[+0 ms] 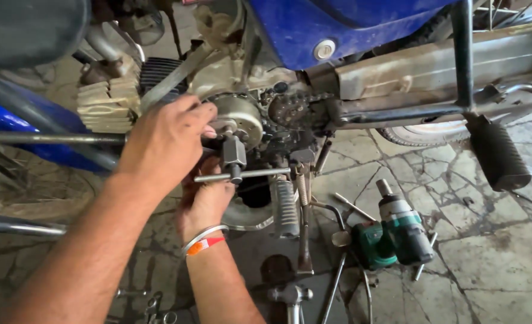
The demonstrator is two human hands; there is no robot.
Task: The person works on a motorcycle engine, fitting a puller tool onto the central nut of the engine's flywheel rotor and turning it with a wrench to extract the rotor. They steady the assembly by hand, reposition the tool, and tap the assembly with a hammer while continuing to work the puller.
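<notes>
My left hand (169, 141) reaches in from the lower left, its fingers resting on the top of a dark hexagonal puller tool (234, 153). The puller is screwed onto the round metal flywheel (243, 117) of a motorcycle engine. A thin steel cross bar (263, 173) passes through the puller's lower end. My right hand (205, 201), with a metal bangle and an orange band at the wrist, is closed around the left end of that bar from below. A greasy chain sprocket (287, 108) sits just right of the flywheel.
A green cordless impact wrench (398, 233) lies on the cracked stone floor to the right, with loose rods and a hammer (290, 294) nearby. A ribbed footrest (286, 207) hangs under the engine and a black rubber footpeg (499, 155) juts out right. Blue bodywork (338, 24) is overhead.
</notes>
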